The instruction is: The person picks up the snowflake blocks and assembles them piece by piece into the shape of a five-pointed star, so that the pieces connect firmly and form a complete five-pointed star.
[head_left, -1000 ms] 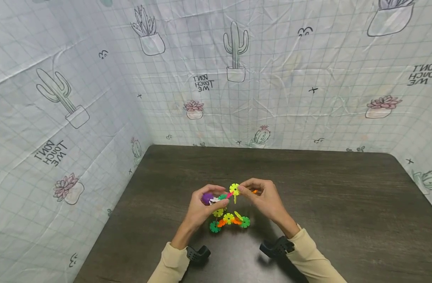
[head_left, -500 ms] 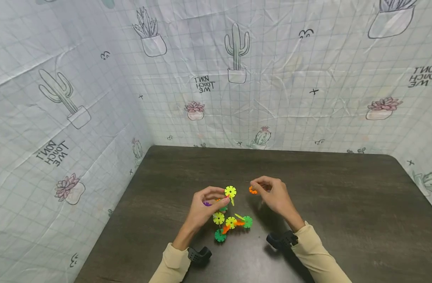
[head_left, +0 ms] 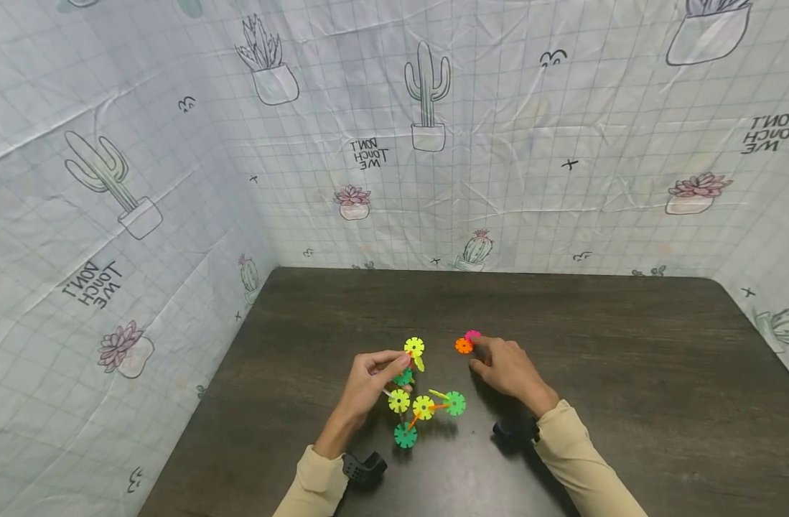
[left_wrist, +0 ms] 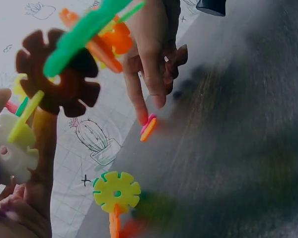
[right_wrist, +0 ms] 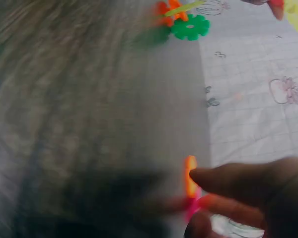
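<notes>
My left hand [head_left: 367, 384] grips part of a chain of notched plastic discs joined edge to edge. Yellow discs [head_left: 414, 347] stand out above its fingertips, and a white disc [left_wrist: 12, 148] shows near the palm in the left wrist view. The lower part of the chain has yellow discs [head_left: 423, 408], green discs [head_left: 405, 435] and thin orange discs [left_wrist: 115, 220]. Farther right, a loose orange disc [head_left: 464, 346] and a pink disc [head_left: 473, 335] lie together on the table. My right hand [head_left: 512, 368] reaches to them, index fingertip at the pink disc, thumb apart.
The dark wood-grain table [head_left: 627, 373] extends under both hands. A white cloth backdrop [head_left: 510, 158] with cactus drawings rises behind its far edge and along both sides. Black wrist straps [head_left: 365, 468] sit at the cuffs.
My right hand has left the yellow discs and moved right to the loose discs, where the pink one now shows. My left hand has kept hold of the chain, shifting slightly down.
</notes>
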`<state>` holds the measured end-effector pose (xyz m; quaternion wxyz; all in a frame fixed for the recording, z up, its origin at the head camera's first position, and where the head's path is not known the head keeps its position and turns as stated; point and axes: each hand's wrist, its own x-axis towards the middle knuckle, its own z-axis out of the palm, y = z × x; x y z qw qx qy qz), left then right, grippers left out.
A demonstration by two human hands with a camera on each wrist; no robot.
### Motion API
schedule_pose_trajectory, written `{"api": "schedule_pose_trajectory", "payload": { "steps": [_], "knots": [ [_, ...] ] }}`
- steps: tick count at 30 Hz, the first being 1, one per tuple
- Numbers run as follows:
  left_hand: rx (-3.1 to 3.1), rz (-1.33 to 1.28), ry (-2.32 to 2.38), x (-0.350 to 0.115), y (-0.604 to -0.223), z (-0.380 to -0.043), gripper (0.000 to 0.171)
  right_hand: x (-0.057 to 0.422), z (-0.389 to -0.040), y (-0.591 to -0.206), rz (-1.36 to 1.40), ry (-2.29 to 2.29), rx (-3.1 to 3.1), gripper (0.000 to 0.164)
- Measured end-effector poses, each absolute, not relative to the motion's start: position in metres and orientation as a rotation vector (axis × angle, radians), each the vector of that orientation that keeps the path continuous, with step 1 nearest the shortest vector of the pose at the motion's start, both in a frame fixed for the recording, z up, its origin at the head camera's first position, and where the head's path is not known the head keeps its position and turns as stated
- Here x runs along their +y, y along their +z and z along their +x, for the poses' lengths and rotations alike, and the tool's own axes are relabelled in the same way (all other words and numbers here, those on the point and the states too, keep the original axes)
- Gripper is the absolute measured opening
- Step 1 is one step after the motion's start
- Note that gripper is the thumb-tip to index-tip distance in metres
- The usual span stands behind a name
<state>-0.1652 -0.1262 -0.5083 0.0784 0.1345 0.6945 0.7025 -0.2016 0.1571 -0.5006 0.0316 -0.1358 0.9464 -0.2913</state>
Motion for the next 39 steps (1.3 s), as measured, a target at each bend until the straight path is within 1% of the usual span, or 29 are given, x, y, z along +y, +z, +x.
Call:
{"api": "schedule_pose_trajectory", "payload": {
  "steps": [4,6,11,17,23,26,30,32,37,39],
  "knots": [
    [2.106,0.338,2.071,-0.126,-0.508,-0.166,0.033,0.162,-0.199,-0.494,-0.256,-0.903,2.975,0.031],
    [2.126,0.309,2.059,-0.127,-0.508,-0.166,0.033,0.165,-0.199,-0.492,-0.233,-0.925,2.983,0.033],
    [2.151,0.292,2.043,-0.126,-0.507,-0.165,0.032,0.167,-0.2,-0.495,-0.276,-0.893,2.957,0.046],
    [2.149,0.319,2.045,-0.126,-0.507,-0.166,0.034,0.17,-0.202,-0.493,-0.282,-0.895,2.97,0.039],
    [2.092,0.333,2.093,-0.128,-0.507,-0.166,0.033,0.175,-0.202,-0.489,-0.214,-0.909,2.935,0.03],
    [2.033,0.354,2.123,-0.128,-0.507,-0.166,0.033,0.176,-0.202,-0.488,-0.177,-0.95,2.904,0.03],
    [1.971,0.377,2.158,-0.128,-0.508,-0.166,0.033,0.177,-0.202,-0.49,-0.199,-0.994,2.89,0.032],
    [1.972,0.373,2.171,-0.128,-0.508,-0.167,0.032,0.177,-0.202,-0.489,-0.243,-0.998,2.904,0.029],
    [1.982,0.388,2.191,-0.127,-0.509,-0.167,0.032,0.174,-0.203,-0.487,-0.336,-1.081,2.883,0.013],
    [1.972,0.415,2.203,-0.127,-0.509,-0.167,0.032,0.172,-0.204,-0.485,-0.377,-1.154,2.843,0.01]
  ]
}}
